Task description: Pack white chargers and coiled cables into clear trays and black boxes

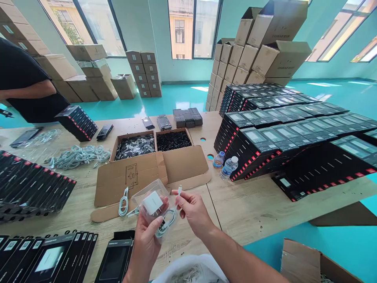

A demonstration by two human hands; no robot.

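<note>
Head view: just this side of the near edge of the flattened brown cardboard flaps (188, 163), the left hand (149, 236) holds up a clear plastic tray (160, 183) with a blocky white plastic charger (152, 202) in it. Its fingers are clamped on the tray, the thumb lying by the looped white cable (165, 230). Also on the near side of the flaps, the right hand (193, 212) has its thumb and 1 finger pinched together on the cable end, below the slim white connector (180, 190). To do this step well, I'd steer by the connector rather than tug the cord, with light left thumb pressure so the loops stay bundled. The connector's long axis stands nearly upright, tip towards the flaps; the bundle's long axis slants, its upper end nearer the flaps. Which way the charger's prongs point is hard to tell.
</note>
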